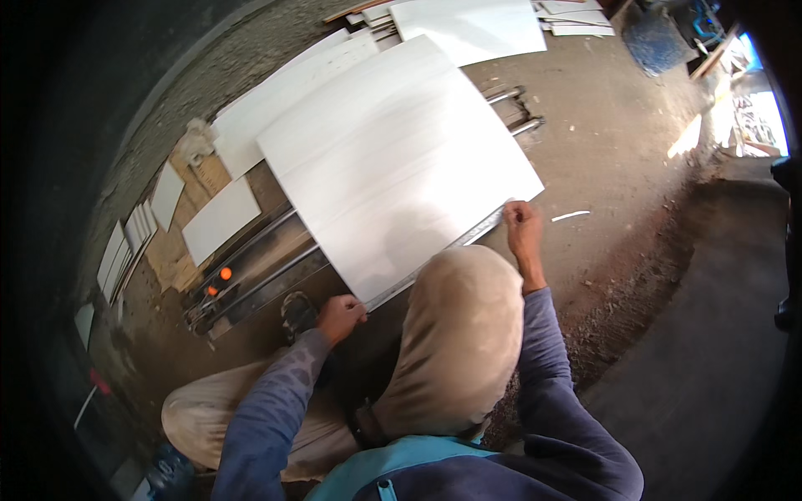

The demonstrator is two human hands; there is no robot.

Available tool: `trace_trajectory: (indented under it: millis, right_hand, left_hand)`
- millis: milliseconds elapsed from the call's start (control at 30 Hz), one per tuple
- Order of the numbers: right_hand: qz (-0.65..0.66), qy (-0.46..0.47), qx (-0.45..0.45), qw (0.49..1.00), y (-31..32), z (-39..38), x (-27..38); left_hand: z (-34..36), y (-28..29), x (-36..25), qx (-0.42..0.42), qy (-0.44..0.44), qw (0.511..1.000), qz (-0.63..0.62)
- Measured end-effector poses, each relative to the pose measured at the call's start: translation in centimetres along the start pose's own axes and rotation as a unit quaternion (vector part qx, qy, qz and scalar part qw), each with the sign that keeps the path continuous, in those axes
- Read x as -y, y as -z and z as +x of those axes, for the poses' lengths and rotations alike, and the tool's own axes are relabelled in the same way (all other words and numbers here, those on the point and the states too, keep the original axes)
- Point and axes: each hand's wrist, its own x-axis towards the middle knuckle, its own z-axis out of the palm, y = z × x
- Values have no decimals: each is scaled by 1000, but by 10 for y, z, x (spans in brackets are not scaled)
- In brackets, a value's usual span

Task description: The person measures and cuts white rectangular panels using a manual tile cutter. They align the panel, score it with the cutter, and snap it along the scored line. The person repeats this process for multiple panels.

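Note:
A large white tile (401, 159) lies slanted across the rails of a manual tile cutter (292, 260). Along the tile's near edge runs a long, thin grey metal ruler (393, 290), its middle partly hidden by my raised knee. My left hand (341, 318) is closed at the ruler's left end, by the tile's near-left corner. At the other end, my right hand (523, 225) pinches the ruler close to the tile's right corner. Orange knobs (225, 273) sit on the cutter's left part.
More white tiles (472, 29) lie beyond the large one. Cut tile pieces (221, 221) rest on cardboard (180, 259) at left. A narrow white offcut (571, 215) is on the floor right of my hand. A bluish bucket (658, 40) stands far right, and rubble (643, 267) lines the right side.

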Motion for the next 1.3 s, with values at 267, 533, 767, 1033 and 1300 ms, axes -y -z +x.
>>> trace_trajectory:
  millis: [267,533,767,1033,1300]
  right_hand:
    - [256,-149,-41,954,-7,-23,34]
    - [269,-185,-21,945,-2,-14,34]
    - [320,-176,-15,931,-16,-5,36]
    - [317,-158,-20,935,-32,31,61]
    - [290,-174,17,941,-20,27,60]
  left_hand:
    - [-1,-11,18,-32,-34,998,-43]
    - [-2,-20,19,-109,-100,987,53]
    - [16,-9,31,-180,-111,977,-4]
    - [35,36,5,-195,-67,978,22]
    - [32,44,2,-185,-112,974,75]
